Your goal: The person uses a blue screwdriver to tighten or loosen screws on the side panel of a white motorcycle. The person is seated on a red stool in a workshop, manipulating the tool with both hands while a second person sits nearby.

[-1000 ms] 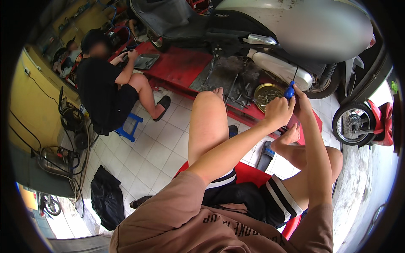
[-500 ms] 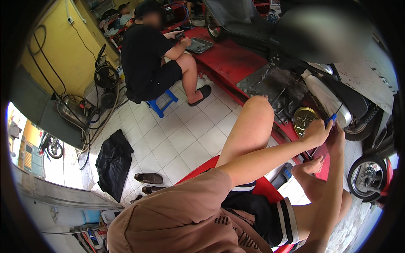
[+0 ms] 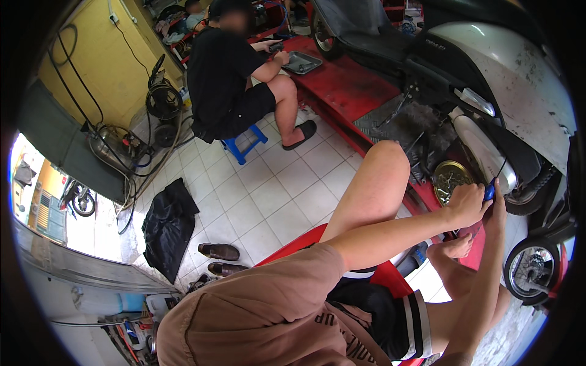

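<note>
At the right, both my hands meet around a screwdriver with a blue handle. Its thin dark shaft points up, in front of the motorbike's silver exhaust cover. My left hand is closed, its fingers curled against the handle from the left. From the other side my right hand grips it, one finger stretched up alongside. The palms and anything else between them are hidden. Just left of my hands lies a round gold-coloured tin holding small metal parts.
A scooter stands on a red lift platform. Another person sits on a blue stool, beside a grey tray. Black cloth and brown shoes lie on the tiles. A spoked wheel stands at the right.
The whole view has shifted, so the surroundings sit slightly further right. My hands stay together on the screwdriver, a little lower in the picture.
</note>
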`<state>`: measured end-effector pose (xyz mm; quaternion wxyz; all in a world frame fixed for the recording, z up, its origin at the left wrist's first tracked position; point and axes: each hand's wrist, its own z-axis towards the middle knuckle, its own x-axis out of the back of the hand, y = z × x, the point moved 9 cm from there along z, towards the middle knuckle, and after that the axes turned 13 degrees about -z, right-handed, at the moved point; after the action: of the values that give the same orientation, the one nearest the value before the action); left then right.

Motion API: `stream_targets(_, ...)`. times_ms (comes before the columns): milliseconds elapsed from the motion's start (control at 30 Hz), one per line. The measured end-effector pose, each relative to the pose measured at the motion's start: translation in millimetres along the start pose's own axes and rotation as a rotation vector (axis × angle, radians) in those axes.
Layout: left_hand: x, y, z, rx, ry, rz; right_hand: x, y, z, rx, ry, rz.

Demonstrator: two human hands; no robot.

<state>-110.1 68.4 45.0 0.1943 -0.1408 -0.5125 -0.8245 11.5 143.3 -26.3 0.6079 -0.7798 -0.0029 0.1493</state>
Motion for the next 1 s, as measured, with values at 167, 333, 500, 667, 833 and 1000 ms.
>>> stream_targets(167, -16, -19, 2, 0.222, 0.071, -0.314, -4, -5, -7, 0.012, -0.013, 0.066)
stream_targets(333, -21, -40, 5, 0.364, -0.127, -0.291, 19, 20, 16, -0.054, 0.056, 0.016)
stream_targets(500, 5, 10, 5, -0.036, -0.016, 0.113, 13, -1, -2, -0.025, 0.189, -0.151)
stream_targets(667, -14, -13, 8, 0.110, -0.011, -0.016, 12, 9, -11, -0.169, 0.171, -0.001)
stream_targets(833, -66, -51, -17, 0.807, -0.267, -1.298, -9, 0, -12, 0.010, -0.013, -0.004)
stream_targets(1000, -9, -18, 6, 0.096, 0.041, -0.089, 14, -1, -7, -0.011, 0.151, -0.185)
